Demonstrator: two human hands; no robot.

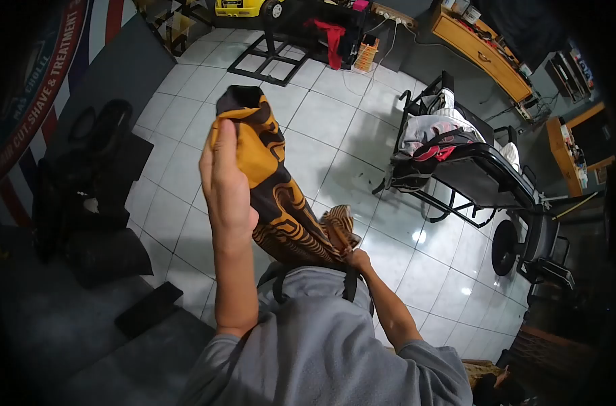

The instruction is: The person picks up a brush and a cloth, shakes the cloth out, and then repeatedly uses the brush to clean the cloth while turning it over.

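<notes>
An orange, black and brown patterned cloth point(276, 186) stretches slantwise in front of my body. My left hand point(228, 186) is raised at its upper end, fingers pointing up along the cloth's edge and pressed to the fabric; part of the grip is hidden. The cloth's top folds over there, showing a dark inner side. Down by my waist, my right hand point(359, 260) is closed round the gathered lower end, and a bunched striped part point(340, 229) sticks out beyond it.
On the right stands a black reclining chair point(484, 172) with clothes on it. A black metal frame point(267, 64) rests on the tiled floor point(321, 111) ahead. Wooden drawers point(484, 57) line the far right wall; dark furniture and a large sign point(41, 88) are on the left.
</notes>
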